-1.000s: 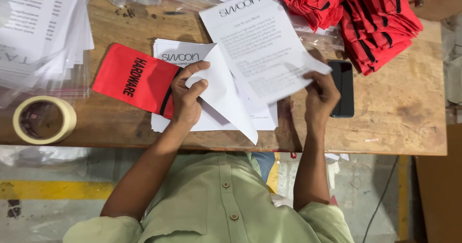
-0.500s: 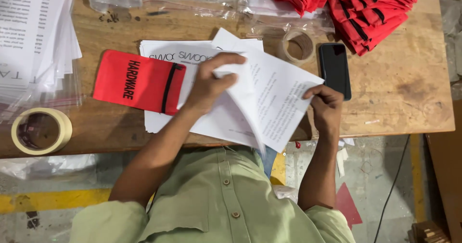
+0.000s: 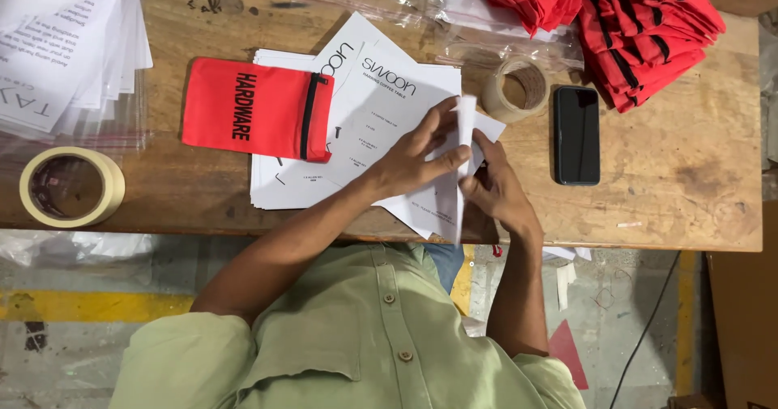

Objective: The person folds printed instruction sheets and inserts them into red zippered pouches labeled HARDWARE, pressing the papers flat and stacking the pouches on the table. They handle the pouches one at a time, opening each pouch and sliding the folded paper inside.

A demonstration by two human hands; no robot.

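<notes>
A: Since half a second ago the sheet has gone from half-open to folded narrow, and both hands have closed in on it at the table's near edge.

B: Hand pose?

A: Left hand (image 3: 417,156) comes in from lower left, palm down, fingers spread flat and pressing the folded paper (image 3: 463,145). Right hand (image 3: 494,188) comes up from below, fingers curled, pinching the paper's right side against the left. Both are closed on the same sheet.

B: Which way does the paper run?

A: Long axis runs away from the person, crease nearly vertical in view, lower end overhanging the table edge. It lies on the stack of printed sheets (image 3: 356,109), partly off it. How many layers the fold has, I can't tell.

B: Materials?

A: Thin white paper with small black print. Worn, scratched wooden table (image 3: 681,166). Red fabric pouch (image 3: 255,109) with black zipper lying left of the hands, long axis sideways. Black phone (image 3: 576,134) face up to the right, tape roll (image 3: 515,89) beside it, cream tape roll (image 3: 71,186) far left.
</notes>
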